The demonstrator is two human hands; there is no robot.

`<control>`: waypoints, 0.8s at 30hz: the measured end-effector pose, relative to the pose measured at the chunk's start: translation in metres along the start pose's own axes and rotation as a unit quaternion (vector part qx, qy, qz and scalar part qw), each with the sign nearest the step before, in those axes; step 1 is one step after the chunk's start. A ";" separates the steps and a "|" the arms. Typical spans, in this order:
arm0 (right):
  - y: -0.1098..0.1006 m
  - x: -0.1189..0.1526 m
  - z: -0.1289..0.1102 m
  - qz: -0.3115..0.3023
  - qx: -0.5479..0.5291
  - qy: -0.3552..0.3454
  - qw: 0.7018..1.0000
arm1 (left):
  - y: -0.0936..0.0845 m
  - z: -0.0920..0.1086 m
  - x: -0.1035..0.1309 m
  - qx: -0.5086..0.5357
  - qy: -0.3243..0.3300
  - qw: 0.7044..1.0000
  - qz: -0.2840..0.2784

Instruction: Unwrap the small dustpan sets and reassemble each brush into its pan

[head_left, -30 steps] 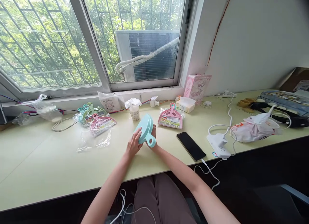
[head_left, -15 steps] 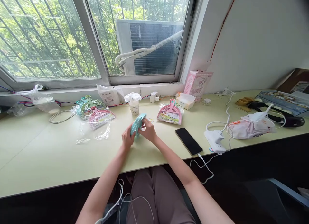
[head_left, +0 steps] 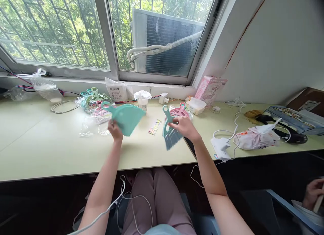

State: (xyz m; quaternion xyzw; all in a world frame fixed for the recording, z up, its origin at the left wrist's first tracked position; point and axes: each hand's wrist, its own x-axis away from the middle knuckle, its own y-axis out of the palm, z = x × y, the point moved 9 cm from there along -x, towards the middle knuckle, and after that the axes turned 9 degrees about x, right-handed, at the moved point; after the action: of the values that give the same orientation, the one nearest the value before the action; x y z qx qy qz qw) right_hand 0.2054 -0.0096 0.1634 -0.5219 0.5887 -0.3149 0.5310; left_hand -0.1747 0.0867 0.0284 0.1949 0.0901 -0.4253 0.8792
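My left hand [head_left: 115, 129] is closed on a teal dustpan [head_left: 129, 117], held tilted above the table with its handle to the left. To the right, my right hand [head_left: 184, 127] grips a teal hand brush [head_left: 170, 132], its blue-grey bristles pointing down. A small printed card [head_left: 155, 127] lies on the table between them. Behind the brush rests a pink dustpan set [head_left: 181, 108], partly hidden. Several more sets, including a green one [head_left: 95, 98], are heaped at the left in clear plastic, partly covered by the dustpan.
A lidded cup [head_left: 143, 105], a tissue pack [head_left: 195, 105] and a pink box [head_left: 210, 90] stand along the window. Under my right forearm lies a phone [head_left: 190, 148]. A power strip [head_left: 220, 149] and a white bag [head_left: 257, 137] sit at the right. Another person's hand [head_left: 314, 193] shows far right.
The teal dustpan and brush, held together before, are now apart. My left hand has carried the dustpan left, my right hand the brush right. The printed card is now uncovered.
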 end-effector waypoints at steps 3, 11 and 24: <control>0.015 -0.005 0.014 -0.038 0.127 0.087 0.987 | 0.049 -0.028 0.025 0.044 -0.161 0.955 -0.246; 0.099 -0.014 0.022 -0.135 0.171 0.158 0.963 | 0.058 -0.036 0.042 -0.007 -0.231 0.907 -0.351; 0.130 0.000 0.048 -0.126 0.180 0.077 0.972 | 0.049 -0.048 0.026 -0.186 -0.093 0.921 -0.330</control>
State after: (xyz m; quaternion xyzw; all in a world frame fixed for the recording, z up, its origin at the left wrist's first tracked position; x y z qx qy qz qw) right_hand 0.2153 0.0327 0.0321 -0.4621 0.4906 -0.5197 0.5251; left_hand -0.1198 0.1161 -0.0110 -0.0530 0.1445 -0.6833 0.7138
